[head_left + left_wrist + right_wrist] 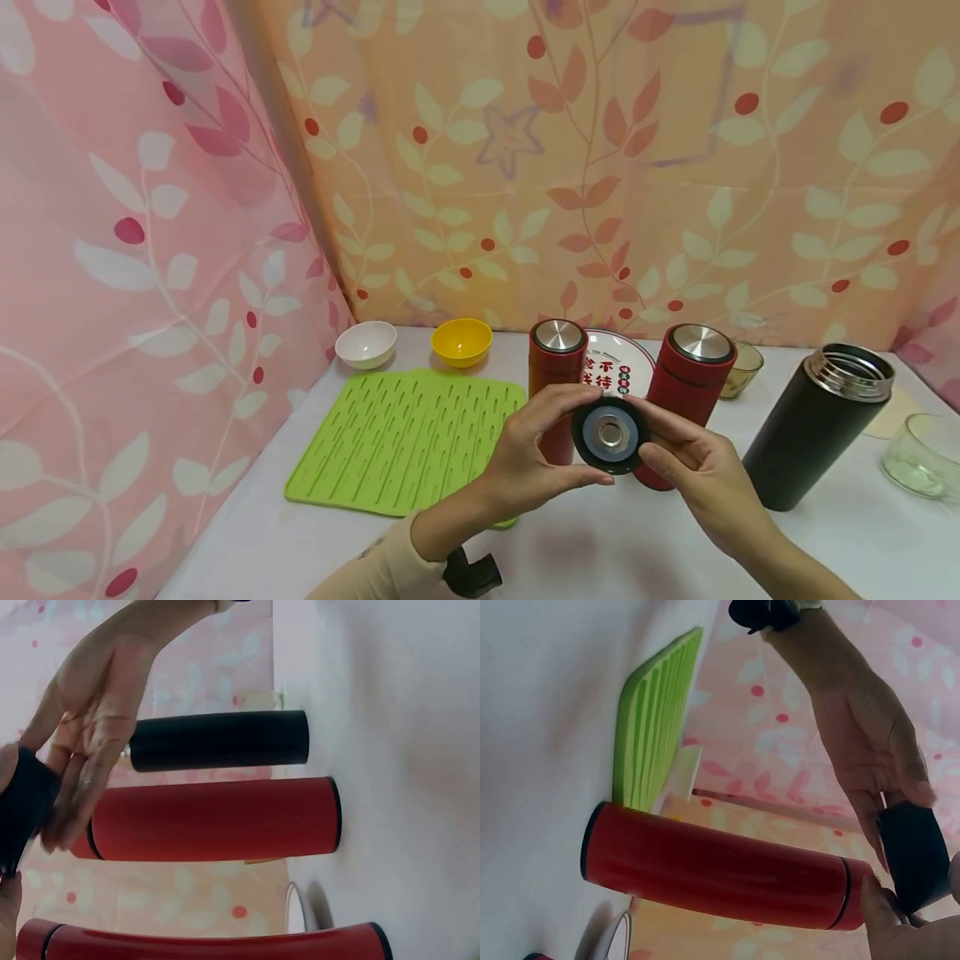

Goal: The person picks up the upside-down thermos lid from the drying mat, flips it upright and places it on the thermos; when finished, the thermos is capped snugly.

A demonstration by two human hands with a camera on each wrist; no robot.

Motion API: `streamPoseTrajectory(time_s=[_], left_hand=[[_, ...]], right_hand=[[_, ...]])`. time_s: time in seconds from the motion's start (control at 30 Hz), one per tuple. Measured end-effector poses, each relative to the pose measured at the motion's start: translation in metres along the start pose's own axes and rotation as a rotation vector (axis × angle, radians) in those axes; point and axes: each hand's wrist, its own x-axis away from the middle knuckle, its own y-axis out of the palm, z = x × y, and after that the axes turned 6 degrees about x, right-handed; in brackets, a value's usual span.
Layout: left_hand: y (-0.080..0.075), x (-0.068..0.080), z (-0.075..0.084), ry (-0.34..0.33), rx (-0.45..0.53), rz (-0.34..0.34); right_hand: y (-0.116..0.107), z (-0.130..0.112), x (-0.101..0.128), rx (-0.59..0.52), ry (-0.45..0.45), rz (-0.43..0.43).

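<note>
Black flask lid [611, 434] gripped round its side by left hand [521, 462], pinched opposite by right hand [701, 473], left of uncapped black flask [806, 442]; side-only contact advised, grey inner seal [611, 455] best not touched

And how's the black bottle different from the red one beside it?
The black bottle is open, with a silver rim; the red bottle has its lid on. In the head view, the right hand hides some of the red bottle; the black bottle stands farther right. Both stand upright.
</note>
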Motion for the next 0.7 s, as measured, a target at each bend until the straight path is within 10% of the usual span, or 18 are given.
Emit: streamPoseTrajectory(time_s=[0.13,0.43,0.7], left_hand=[[0.002,0.001,-0.002,-0.032,0.015,-0.012],[-0.001,0.000,-0.001,-0.486,0.413,0.041],[0.002,0.003,-0.003,-0.363,0.297,0.034]], right_hand=[[0.001,0.001,-0.002,-0.016,-0.001,0.022],[-0.002,0.009,-0.001,-0.096,-0.157,0.007],[-0.010,0.015,-0.004,-0.069,-0.061,-0.075]])
